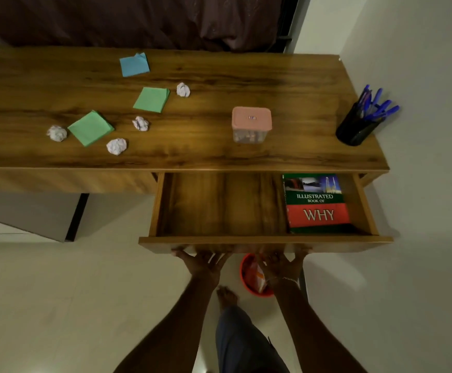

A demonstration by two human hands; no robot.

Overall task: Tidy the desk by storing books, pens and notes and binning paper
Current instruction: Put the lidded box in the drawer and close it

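Now, outstretched, left hand [203, 263] and right hand [281, 263] are pressing straight, spread fingers [183, 254] against open drawer's [354, 239] front.

The wooden desk [246, 74] has a scatter over its left half. A blue note [134, 65] lies near the back edge, one green note [151, 99] toward the middle and a second green sheet [90, 128] nearer the front. Four crumpled paper balls [116, 146] are strewn among them. Right of the middle stands a pink-lidded container [251, 125]. A black pen holder [355, 130] full of blue pens [378, 106] sits at the right edge. Under the front edge the drawer [219, 205] is pulled out, with a book [317, 203] flat at its right end.
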